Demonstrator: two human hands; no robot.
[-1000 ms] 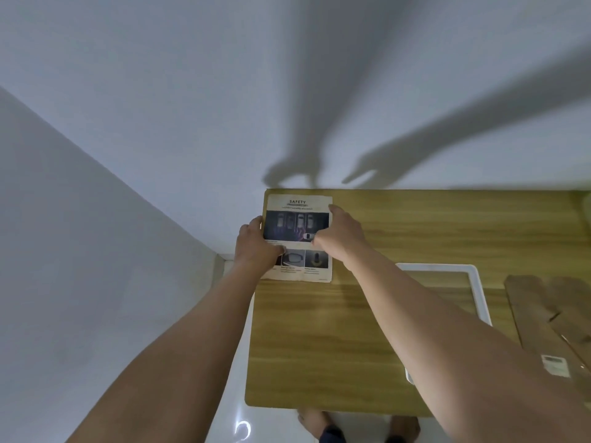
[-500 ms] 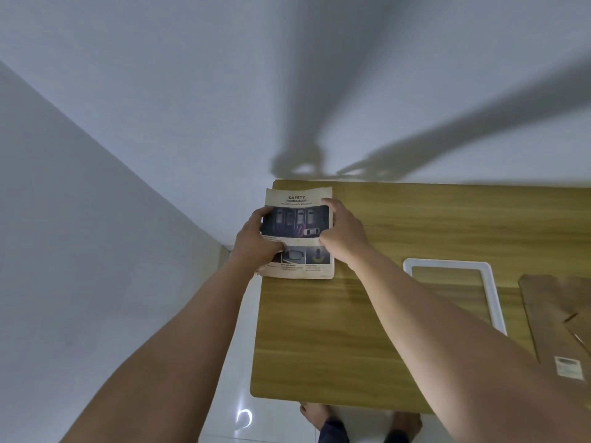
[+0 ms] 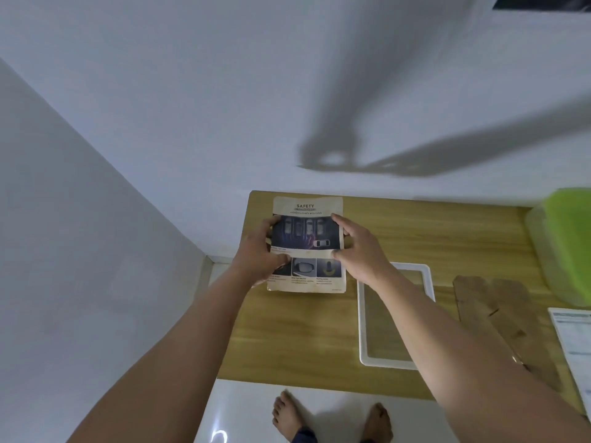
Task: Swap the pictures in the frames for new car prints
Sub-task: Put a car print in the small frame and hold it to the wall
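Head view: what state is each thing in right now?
Car print, held at both side edges, face up.
Left hand, gripping print's left edge.
Right hand, gripping print's right edge.
White frame, flat on table, empty.
Backing board, flat, out of frame.

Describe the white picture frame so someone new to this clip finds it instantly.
On the wooden table, just right of the SAFETY car print, lies a white frame. It is an open rectangle showing wood through it, unlike the solid brown backing board beside it.
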